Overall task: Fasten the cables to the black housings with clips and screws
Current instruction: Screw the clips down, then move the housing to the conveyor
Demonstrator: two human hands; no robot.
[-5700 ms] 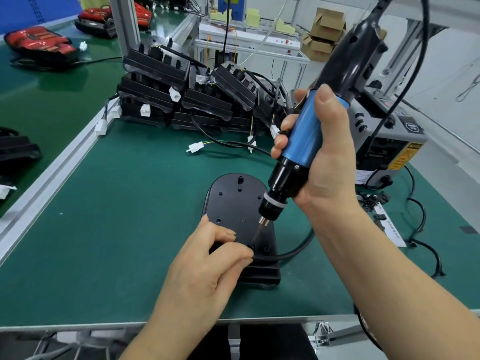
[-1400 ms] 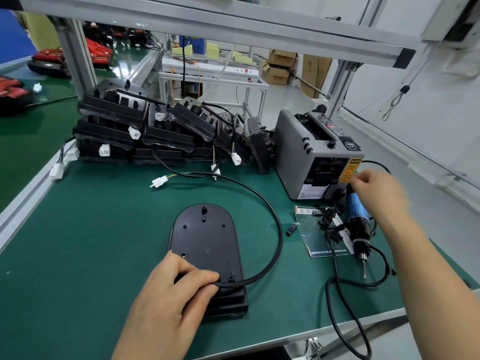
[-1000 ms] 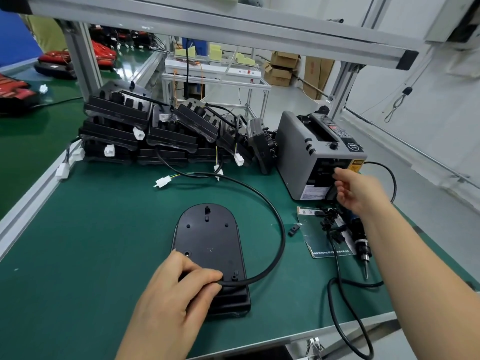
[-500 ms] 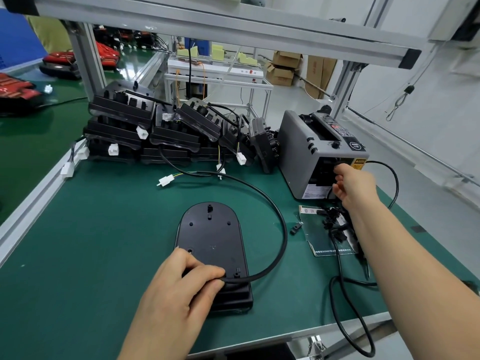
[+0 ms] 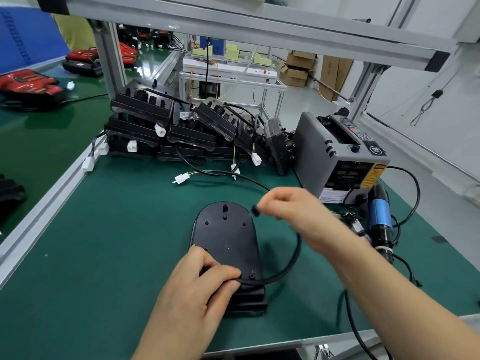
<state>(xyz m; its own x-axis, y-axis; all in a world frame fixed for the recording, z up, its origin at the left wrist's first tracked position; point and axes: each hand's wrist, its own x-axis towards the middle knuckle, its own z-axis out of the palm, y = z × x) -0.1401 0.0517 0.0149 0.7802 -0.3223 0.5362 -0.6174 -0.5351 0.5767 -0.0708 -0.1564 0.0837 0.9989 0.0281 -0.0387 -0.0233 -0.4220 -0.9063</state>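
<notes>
A person's left hand [image 5: 200,289] pinches a thick black cable [image 5: 285,272] against the near end of an oval black plastic housing [image 5: 227,242] lying flat on the green worktop [image 5: 104,242]. Just right of the housing's far end, the right hand [image 5: 288,206] hovers, its fingertips closed on a small black piece [image 5: 255,211], possibly a clip, blurred by motion. Farther right of the housing lie a blue-handled electric screwdriver [image 5: 379,216] and a grey box-shaped dispenser machine [image 5: 335,152]. Behind the housing, a stack of black housings [image 5: 161,126] trails white connectors [image 5: 132,146].
</notes>
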